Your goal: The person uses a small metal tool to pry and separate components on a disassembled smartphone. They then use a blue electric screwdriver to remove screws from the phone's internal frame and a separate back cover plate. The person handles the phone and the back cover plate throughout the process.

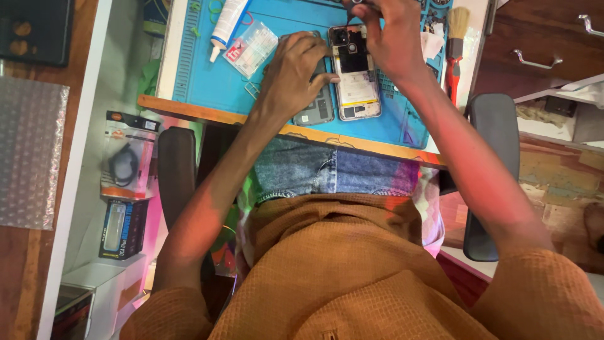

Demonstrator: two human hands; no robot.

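An opened phone (356, 75) lies face down near the front edge of a blue work mat (207, 82), its back cover off so that the camera module at the top, a pale battery label and the lower board show. Just to its left, touching or nearly so, lies a grey back cover (318, 108), partly under the person's left hand (296, 69). That hand rests flat across the cover, its fingers (322, 79) reaching to the phone's left edge and pressing there, spread rather than curled. The right hand (390, 38) sits over the phone's top end, its fingers pinched together on a thin dark tool (360, 5); the tool is too small and cut off by the frame edge to tell its kind, perhaps tweezers. On the mat to the left lie a clear plastic packet with a red label (250, 47) and a white glue tube (228, 22). To the right a brush with a red handle (455, 50) lies along the mat's edge. The mat covers a counter (189, 107) with a wooden front edge. Below it show blue jeans and an orange-brown shirt, between two black chair armrests (177, 173). Boxed goods (126, 157) lie on a white shelf at the far left.
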